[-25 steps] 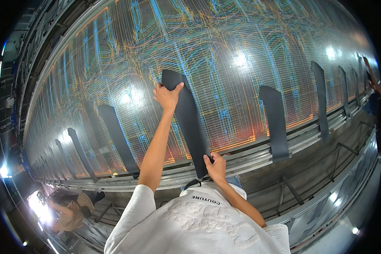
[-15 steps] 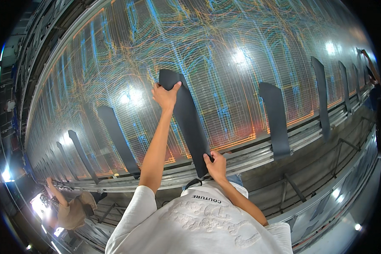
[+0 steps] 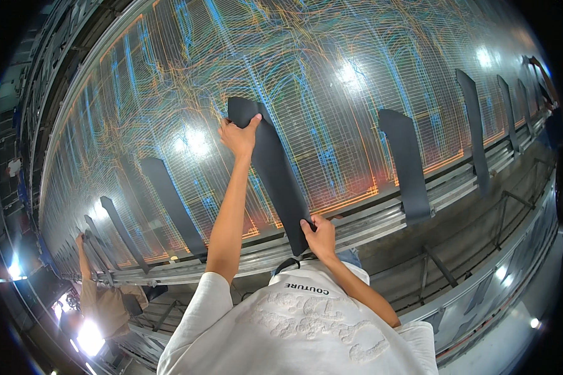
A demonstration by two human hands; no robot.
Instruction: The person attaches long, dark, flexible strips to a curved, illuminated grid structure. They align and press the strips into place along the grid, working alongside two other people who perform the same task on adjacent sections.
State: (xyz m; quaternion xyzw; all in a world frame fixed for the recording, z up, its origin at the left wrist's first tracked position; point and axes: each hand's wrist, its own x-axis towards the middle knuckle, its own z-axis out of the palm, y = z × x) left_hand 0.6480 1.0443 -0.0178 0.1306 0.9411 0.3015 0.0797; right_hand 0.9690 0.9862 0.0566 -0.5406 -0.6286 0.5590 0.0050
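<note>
One dark grey strip [image 3: 273, 162] at frame centre, edge-pinched low by right hand [image 3: 321, 239], touched near top by left hand [image 3: 239, 137] with thumb spread, grip unclear. Could skew or crease if pulled unevenly across line-patterned tabletop [image 3: 350, 137].

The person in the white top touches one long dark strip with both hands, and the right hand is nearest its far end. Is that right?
Not quite: the head view shows the left hand near the far end of the long dark strip; the right hand is at its near end. The rest is right: both hands touch it.
</note>
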